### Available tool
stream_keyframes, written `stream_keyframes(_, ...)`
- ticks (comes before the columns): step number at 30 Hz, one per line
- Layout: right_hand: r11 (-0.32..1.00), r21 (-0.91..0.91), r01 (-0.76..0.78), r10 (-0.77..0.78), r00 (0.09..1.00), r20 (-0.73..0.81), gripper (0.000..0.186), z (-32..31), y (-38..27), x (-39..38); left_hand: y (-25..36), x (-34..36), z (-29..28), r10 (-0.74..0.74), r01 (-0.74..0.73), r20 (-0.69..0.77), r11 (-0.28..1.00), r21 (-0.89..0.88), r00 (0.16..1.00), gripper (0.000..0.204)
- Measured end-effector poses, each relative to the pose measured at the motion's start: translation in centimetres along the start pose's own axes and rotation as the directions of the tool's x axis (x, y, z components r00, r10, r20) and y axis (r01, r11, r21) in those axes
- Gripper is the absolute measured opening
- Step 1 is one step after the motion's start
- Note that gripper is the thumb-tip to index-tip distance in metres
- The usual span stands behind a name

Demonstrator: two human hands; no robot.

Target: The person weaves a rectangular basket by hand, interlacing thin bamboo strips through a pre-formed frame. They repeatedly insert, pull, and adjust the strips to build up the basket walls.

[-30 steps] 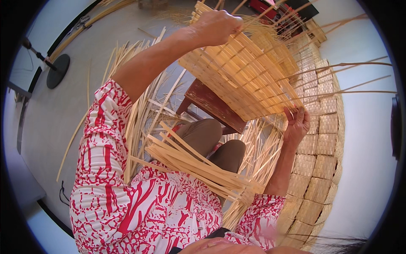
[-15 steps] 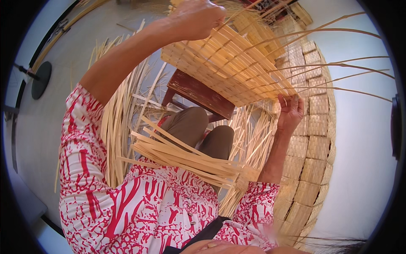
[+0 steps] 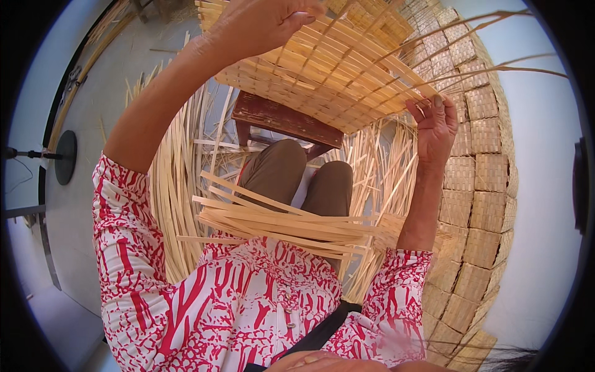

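Head view of two bare hands at a woven panel, as I follow it from my remote station. The woven panel [image 3: 328, 77], of pale slats crossed by thin darker strips, is at upper centre, tilted above a low brown stool [image 3: 285, 118]; I cannot tell whether its lower edge touches the wood. The right hand [image 3: 437, 127] has its grip pinched on the panel's right-hand corner, a hold that probably steadies that end. The left hand [image 3: 260, 28] is bent inward at the upper edge, its fingers curled; I cannot tell whether this grip clasps the panel or a strip. With the hands set apart, the slatted face is left mostly uncovered between them, and the long loose strip ends [image 3: 502, 68] project freely to the right. A bundle of pale strips [image 3: 279, 226] lies across the lap, presumably for easy reach, while more cover the floor; flat woven pieces [image 3: 486, 170] line the right side, seemingly out of the way. Compared with the frame one second earlier, panel, stool and hands stand higher in view, and the left hand now meets the upper border; since the knees [image 3: 276, 170] have shifted likewise, I attribute part of this to head movement.
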State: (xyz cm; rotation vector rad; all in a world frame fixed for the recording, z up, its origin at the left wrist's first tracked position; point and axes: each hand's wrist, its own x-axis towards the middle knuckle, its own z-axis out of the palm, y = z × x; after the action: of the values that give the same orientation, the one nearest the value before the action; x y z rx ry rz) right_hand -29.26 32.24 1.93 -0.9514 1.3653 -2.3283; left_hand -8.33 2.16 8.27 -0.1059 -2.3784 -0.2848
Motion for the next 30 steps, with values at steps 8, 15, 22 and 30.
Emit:
stream_keyframes(8,0.985,-0.088,0.147,-0.151,0.987,-0.047,0.009,1.0,-0.3,-1.2,2.9,0.0,-0.3,-0.043,0.048,-0.046,0.993,0.106,0.998,0.010)
stream_keyframes(15,0.967,-0.134,0.216,-0.226,0.972,-0.070,0.007,2.2,0.0,-1.0,2.5,-0.4,0.1,-0.134,0.121,0.013,0.926,0.358,0.991,0.010)
stream_keyframes(22,0.984,-0.172,0.041,-0.062,0.990,-0.123,0.010,0.5,1.1,-0.7,0.1,-2.0,3.1,-0.088,0.097,-0.044,0.959,0.267,0.995,0.013)
stream_keyframes(30,0.986,-0.165,0.014,-0.022,0.998,-0.051,0.013,-0.1,-1.2,0.6,0.3,-3.7,1.5,-0.120,0.149,-0.348,0.987,0.059,0.930,0.023)
